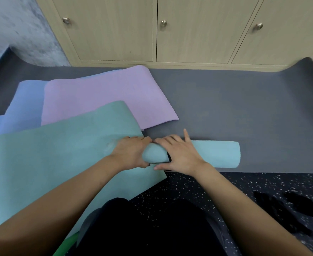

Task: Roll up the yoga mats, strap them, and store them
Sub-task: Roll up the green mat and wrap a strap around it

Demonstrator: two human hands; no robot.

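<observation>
Roll [216, 154] of teal mat is lying crosswise on grey mat [244, 108], right in front of person's knees. Its right end is sticking out free & its left end is sitting at edge of flat teal mat [50, 163]; can't tell whether roll & flat sheet are one piece. Left hand [129, 152] is wrapping round roll's left end, fingers curled over top. Right hand [181, 154] is pressing down on roll just beside it, fingers spread & mostly straight, not clamping. Fingertips of both hands are nearly touching. Something black [169, 157] is showing under right palm, too hidden to identify. Purple mat [105, 100] is lying behind flat teal one, w/ blue mat [26, 100] peeking out at left. Black straps [284, 209] are lying on speckled floor [198, 183] at right, well apart from hands. Cupboards [115, 34] are standing behind.
</observation>
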